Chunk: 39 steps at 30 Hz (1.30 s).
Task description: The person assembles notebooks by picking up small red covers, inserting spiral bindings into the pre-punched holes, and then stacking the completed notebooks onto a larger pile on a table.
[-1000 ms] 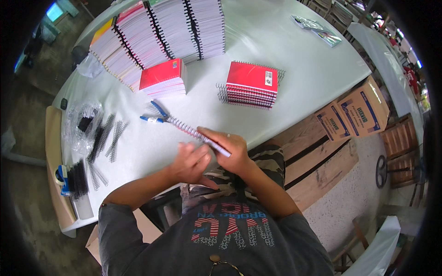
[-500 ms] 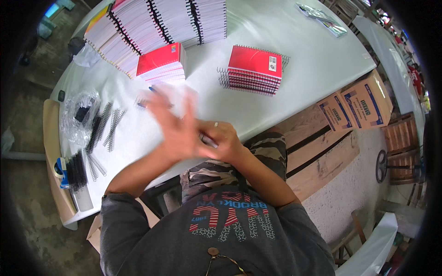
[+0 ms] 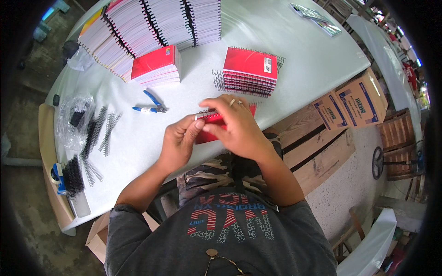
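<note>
A red notebook point(image 3: 213, 135) lies at the table's near edge, partly covered by my hands. A dark spiral coil point(image 3: 206, 113) runs along its far edge, and loose wire sticks out past its right end. My left hand point(image 3: 180, 139) pinches the coil's left end between thumb and fingers. Over the notebook, my right hand point(image 3: 239, 129) is curled, with its fingertips at the coil and its thumb on the red cover. Blue-handled pliers point(image 3: 151, 105) rest on the table beyond my left hand, their handles apart.
Beyond stand a stack of red spiral notebooks point(image 3: 250, 66), an unbound red-covered stack point(image 3: 154, 63) and tall rows of bound books point(image 3: 165, 23). Loose black coils point(image 3: 94, 133) and a clear plastic bag point(image 3: 76, 117) lie left. Cardboard boxes point(image 3: 352, 103) sit right of the table.
My hands were close together, the left one spread and blurred in front of the pliers. Now the left has drawn back to the notebook's coil, and the right has moved onto the notebook.
</note>
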Each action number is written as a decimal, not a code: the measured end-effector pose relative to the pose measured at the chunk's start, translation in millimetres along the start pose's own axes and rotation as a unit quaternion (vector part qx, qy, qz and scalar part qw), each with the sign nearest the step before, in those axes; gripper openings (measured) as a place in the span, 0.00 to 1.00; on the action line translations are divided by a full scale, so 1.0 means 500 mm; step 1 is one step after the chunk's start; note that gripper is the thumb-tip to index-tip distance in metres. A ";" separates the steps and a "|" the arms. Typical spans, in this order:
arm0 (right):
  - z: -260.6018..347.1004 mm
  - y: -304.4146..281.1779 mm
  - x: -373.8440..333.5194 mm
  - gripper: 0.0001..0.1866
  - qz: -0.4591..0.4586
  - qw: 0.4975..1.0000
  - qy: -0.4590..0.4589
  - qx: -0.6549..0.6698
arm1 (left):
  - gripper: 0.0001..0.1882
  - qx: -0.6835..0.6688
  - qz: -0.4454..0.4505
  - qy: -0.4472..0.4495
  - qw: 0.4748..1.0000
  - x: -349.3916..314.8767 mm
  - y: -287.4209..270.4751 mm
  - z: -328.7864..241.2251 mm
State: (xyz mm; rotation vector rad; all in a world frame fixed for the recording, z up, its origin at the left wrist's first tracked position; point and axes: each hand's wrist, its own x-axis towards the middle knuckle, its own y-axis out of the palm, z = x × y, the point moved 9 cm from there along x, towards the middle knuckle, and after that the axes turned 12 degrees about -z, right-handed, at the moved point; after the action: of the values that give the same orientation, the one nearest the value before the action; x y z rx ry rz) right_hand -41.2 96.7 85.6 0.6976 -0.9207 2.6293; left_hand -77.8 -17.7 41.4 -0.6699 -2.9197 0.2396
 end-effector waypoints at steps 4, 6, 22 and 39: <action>-0.063 0.001 -0.012 0.09 -0.089 0.957 0.144 0.235 | 0.09 -0.056 -0.082 0.004 0.995 0.008 -0.021 0.004; -0.068 0.011 -0.015 0.09 -0.054 0.956 0.172 0.233 | 0.09 -0.062 -0.093 0.006 0.994 0.010 -0.024 0.009; 0.011 -0.002 -0.026 0.08 -0.120 0.987 -0.007 0.103 | 0.09 -0.151 0.144 0.018 0.978 0.048 -0.025 0.015; -0.284 -0.171 -0.035 0.17 -0.554 0.810 0.189 0.041 | 0.23 0.052 -0.221 0.173 0.958 0.351 0.082 -0.078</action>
State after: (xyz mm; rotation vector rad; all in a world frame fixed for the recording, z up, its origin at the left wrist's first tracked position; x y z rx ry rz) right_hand -42.2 251.3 23.3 0.4643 -0.1391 1.6239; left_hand -210.5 101.4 88.9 -0.0247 -2.6037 0.1989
